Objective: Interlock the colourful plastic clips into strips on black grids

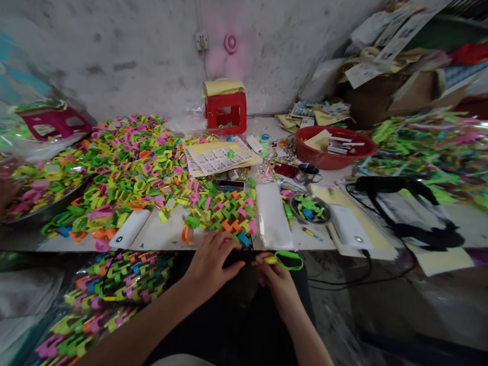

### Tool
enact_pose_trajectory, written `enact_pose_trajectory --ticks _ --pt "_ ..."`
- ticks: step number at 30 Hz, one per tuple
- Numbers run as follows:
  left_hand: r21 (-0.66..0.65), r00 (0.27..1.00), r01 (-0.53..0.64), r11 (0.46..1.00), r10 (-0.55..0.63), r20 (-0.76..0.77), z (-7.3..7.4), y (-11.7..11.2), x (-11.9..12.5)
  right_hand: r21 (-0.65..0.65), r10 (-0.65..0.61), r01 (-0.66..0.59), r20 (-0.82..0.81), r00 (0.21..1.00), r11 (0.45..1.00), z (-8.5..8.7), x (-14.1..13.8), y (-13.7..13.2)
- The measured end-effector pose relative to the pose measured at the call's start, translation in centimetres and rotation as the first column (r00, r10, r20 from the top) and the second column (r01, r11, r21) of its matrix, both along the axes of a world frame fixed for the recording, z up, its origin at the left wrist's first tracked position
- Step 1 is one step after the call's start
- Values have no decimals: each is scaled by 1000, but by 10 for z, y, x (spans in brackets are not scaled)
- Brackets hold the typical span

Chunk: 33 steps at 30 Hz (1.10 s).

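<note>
My right hand (275,278) is closed in front of the table edge, its fingers around the yellow end of a green plastic loop (288,260). The loop sticks out to the right of the fingers. At the same edge, my left hand (214,260) has thumb and fingers apart, with nothing seen between them. Its fingertips are near a blue plastic piece (244,239) at the front of a neat block of interlocked coloured pieces (231,211). Whether they touch it I cannot tell. An orange plastic ring (187,234) lies just beyond the left hand.
A large heap of coloured plastic pieces (125,157) covers the table's left side. Further right are a clear plastic packet (273,216), a metal bowl (310,208), a white power bank (348,226) with a cable, a red basin (324,161) and a black strap (392,185).
</note>
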<state>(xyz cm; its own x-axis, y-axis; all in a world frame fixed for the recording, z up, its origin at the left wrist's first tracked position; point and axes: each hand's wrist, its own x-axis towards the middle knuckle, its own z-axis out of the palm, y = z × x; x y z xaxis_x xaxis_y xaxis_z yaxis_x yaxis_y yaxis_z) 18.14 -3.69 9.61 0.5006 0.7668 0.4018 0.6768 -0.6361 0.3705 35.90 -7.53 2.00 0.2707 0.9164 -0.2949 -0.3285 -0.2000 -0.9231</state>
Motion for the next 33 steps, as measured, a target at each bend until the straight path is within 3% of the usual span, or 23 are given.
enact_pose_trajectory --ticks 3,6,9,12,17,19,26,29,33 --pt "68 993 -115 991 115 13 -4 13 19 70 11 -28 224 975 997 -8 16 25" --pt "71 983 -180 981 182 -13 -11 18 35 156 11 -88 441 898 984 -25 19 43" --pt "67 987 -158 985 158 -8 -15 19 38 231 -28 -117 542 840 966 -44 20 50" --pt "49 994 -112 992 111 17 -16 19 35 228 -14 -173 641 768 958 -50 20 50" --pt "25 996 -87 996 86 13 -15 21 27 91 119 -400 875 470 912 -31 14 54" --pt "10 997 -77 997 77 -13 -15 21 25 35 171 -465 903 394 885 -21 11 57" --pt "5 997 -63 998 64 -40 -8 21 34 -4 266 -608 901 341 794 -8 11 62" --pt "-3 996 -82 997 82 -34 -4 23 38 -56 286 -608 914 288 792 -8 10 65" --pt "-14 996 -85 996 85 -9 -3 22 39 -47 288 -625 913 290 779 -8 9 68"
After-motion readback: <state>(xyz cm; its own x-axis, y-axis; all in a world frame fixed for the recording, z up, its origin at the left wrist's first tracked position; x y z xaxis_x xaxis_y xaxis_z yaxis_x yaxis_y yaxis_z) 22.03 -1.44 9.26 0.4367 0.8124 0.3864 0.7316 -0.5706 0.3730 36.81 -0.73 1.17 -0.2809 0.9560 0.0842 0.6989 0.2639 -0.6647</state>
